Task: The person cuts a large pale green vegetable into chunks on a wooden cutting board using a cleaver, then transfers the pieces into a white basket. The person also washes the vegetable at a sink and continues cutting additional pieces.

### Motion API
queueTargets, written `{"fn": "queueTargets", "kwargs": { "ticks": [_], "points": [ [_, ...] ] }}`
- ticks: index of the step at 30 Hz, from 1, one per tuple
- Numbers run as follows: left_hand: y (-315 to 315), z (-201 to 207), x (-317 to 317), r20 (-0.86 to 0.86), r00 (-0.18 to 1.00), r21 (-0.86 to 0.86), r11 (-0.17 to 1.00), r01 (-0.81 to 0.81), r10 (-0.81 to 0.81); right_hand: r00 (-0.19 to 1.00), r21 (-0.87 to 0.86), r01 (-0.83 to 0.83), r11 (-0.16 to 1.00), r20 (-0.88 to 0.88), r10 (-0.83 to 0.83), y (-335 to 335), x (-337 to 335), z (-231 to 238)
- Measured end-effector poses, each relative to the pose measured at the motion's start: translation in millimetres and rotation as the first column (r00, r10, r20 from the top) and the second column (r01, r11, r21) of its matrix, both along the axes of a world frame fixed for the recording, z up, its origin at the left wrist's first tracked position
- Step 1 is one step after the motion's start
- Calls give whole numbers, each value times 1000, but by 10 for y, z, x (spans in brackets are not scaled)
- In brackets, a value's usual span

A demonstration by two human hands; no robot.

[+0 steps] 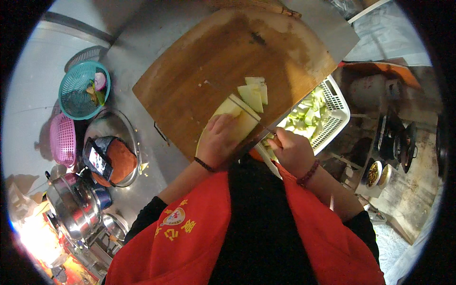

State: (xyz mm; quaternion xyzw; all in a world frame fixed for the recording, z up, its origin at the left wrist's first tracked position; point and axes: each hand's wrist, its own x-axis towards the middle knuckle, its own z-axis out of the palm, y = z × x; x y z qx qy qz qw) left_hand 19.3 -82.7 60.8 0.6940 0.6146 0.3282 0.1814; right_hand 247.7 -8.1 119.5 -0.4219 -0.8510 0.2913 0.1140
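Observation:
A long, pale yellow-green piece of peeled gourd point(245, 124) lies on the wooden cutting board point(199, 52). My left hand point(221, 135) presses down on it from above, fingers curled over its top; part of the gourd is hidden under the hand. In my right hand point(293, 148) is a knife point(272, 132), gripped by its wooden handle. Seen almost edge-on, its thin blade stands across the gourd near the far right end. Just beyond that end, a few cut gourd slices point(251, 95) overlap on the board.
Under the board's right edge stands a white plastic basket point(341, 107) holding many green gourd pieces. To the left are a teal basket point(64, 97), a pink basket point(62, 137), a metal basin point(128, 128) with a phone point(98, 161) above it, and a steel pot point(71, 204).

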Motion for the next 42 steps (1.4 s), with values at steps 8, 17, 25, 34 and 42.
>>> {"fn": "queueTargets", "kwargs": {
  "ticks": [8, 17, 25, 34, 42],
  "points": [
    [22, 104, 16, 63, 998, -67, 997, -27, 31, 970, -90, -32, 995, 236, 53, -79, -145, 78],
    [-5, -13, -14, 122, 989, -154, 986, -69, 89, 941, -64, -59, 996, 330, 77, -31, -253, -100],
    [-10, -18, -55, 24, 1000, -70, 997, 13, -11, 999, -24, -9, 1000, -47, 8, 270, -370, -502],
    [-33, -37, -27, 31, 1000, -74, 997, 1, 2, 982, -112, -30, 993, 179, 50, 3, -149, 124],
    [-24, -118, -44, 6, 1000, -167, 986, -4, 5, 986, -122, -10, 992, 165, 30, 119, -412, -354]
  ]
}}
